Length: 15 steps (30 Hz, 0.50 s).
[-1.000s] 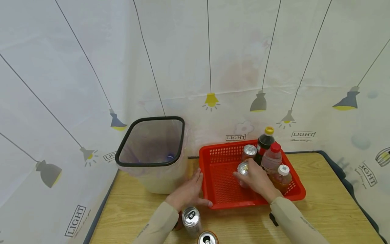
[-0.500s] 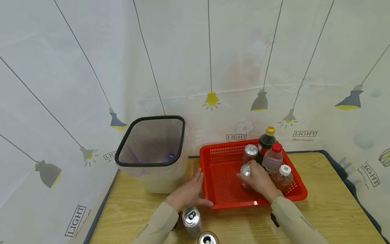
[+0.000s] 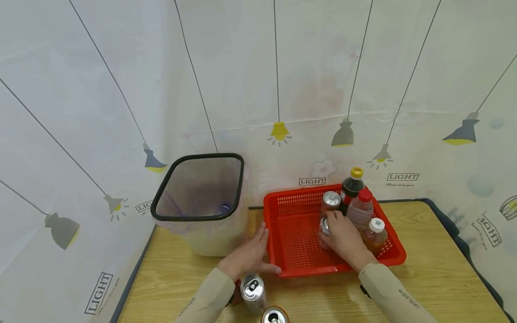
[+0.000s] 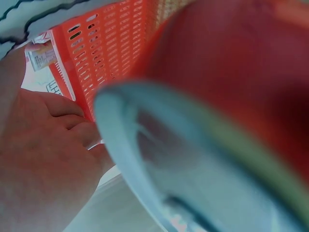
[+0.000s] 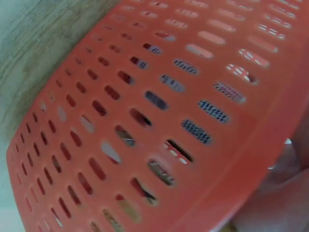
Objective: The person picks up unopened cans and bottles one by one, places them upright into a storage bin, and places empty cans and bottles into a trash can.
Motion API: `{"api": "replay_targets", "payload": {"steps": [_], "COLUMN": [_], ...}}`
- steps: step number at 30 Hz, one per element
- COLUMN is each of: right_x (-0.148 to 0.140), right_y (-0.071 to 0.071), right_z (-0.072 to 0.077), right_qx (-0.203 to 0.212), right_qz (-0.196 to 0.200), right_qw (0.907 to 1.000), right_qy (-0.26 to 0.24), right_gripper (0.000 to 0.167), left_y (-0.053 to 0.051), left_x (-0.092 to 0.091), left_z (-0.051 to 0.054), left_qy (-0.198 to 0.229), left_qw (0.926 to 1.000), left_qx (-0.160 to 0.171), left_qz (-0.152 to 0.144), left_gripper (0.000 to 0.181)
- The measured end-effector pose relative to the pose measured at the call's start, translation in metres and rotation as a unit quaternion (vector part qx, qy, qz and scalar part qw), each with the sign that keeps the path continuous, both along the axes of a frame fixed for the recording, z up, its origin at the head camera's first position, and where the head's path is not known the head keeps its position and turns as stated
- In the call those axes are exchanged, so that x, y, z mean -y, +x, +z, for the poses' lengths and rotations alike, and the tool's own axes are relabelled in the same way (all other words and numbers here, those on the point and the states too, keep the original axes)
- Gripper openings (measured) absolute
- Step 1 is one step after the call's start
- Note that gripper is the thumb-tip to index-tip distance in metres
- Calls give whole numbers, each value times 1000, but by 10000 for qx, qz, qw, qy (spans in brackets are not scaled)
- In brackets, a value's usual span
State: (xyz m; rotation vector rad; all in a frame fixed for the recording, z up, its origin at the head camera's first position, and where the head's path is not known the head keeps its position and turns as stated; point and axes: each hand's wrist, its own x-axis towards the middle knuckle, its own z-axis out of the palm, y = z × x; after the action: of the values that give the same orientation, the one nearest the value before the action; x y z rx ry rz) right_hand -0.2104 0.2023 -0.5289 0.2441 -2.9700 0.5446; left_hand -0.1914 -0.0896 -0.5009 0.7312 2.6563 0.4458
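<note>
R hand (image 3: 343, 235), fingers and thumb curled, grips a metal drink can (image 3: 324, 228) inside a red mesh basket (image 3: 296, 251), seen from my remote post via head cam. Can stands approx. upright, long axis vert., just L of the palm; R is the nearer hand, and I judge any move turns on that side-on hold. L hand (image 3: 252, 253), fingers extended, rests against the basket's L wall, thumb by the near corner. Close behind: a second can (image 3: 331, 201); to the R, a yellow-capped cola-type bottle (image 3: 351, 190), a red-capped bottle (image 3: 361, 213) and a white-capped bottle (image 3: 374, 234). Open mesh floor lies btwn can and L rim; beyond it, a lined bin (image 3: 216, 237).
</note>
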Motion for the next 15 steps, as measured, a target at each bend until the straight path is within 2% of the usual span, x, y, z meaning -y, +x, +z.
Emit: {"api": "replay_targets", "payload": {"steps": [5, 11, 15], "right_x": [4, 9, 9], "right_y": [3, 4, 2], "right_z": [3, 2, 2], "right_qx": [-39, -404, -595], "right_qz": [-113, -223, -267], "right_qw": [9999, 9987, 9966], "right_qy": [74, 225, 505], "right_gripper": [54, 52, 55], "left_y": [0, 0, 0], "left_x": [1, 1, 2], "left_z": [-1, 0, -1], "left_qy": [1, 46, 46], "left_qw": [10000, 10000, 9999], "left_qx": [-2, 73, 89], "left_qz": [7, 21, 27], "left_gripper": [119, 119, 120]}}
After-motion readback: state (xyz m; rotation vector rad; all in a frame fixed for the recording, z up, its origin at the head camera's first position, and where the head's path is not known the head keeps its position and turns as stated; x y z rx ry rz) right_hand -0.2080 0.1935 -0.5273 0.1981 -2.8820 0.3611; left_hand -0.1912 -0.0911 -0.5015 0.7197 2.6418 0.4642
